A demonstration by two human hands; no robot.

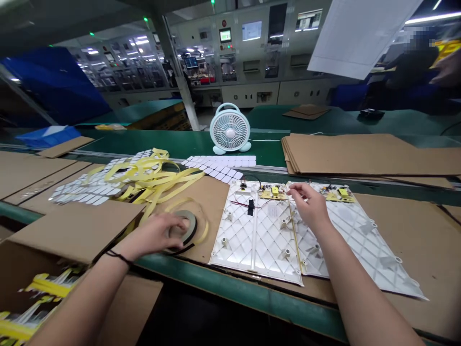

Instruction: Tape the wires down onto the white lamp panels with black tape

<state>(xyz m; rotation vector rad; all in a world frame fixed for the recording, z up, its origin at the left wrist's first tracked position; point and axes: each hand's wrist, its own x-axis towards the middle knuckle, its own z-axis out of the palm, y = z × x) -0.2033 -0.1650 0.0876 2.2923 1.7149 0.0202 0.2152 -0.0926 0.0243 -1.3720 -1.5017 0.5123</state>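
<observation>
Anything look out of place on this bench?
Yes: yellow strips lie in a loose tangle across the white pads and cardboard, reaching toward the tape roll by the left hand. They look like discarded backing, left unsorted.

The ribbed panel [252,240] is white moulded plastic, smooth with a low sheen. The tape roll [192,226] has a dark, matt core edge, while the loose tape strips [162,180] are glossy yellow film. The stacked cardboard sheets [367,154] are plain brown paperboard, matt and slightly rough. The tabletop's green edge [237,283] looks smooth and faintly shiny, and the fan [229,129] is pale, glossy plastic.
</observation>
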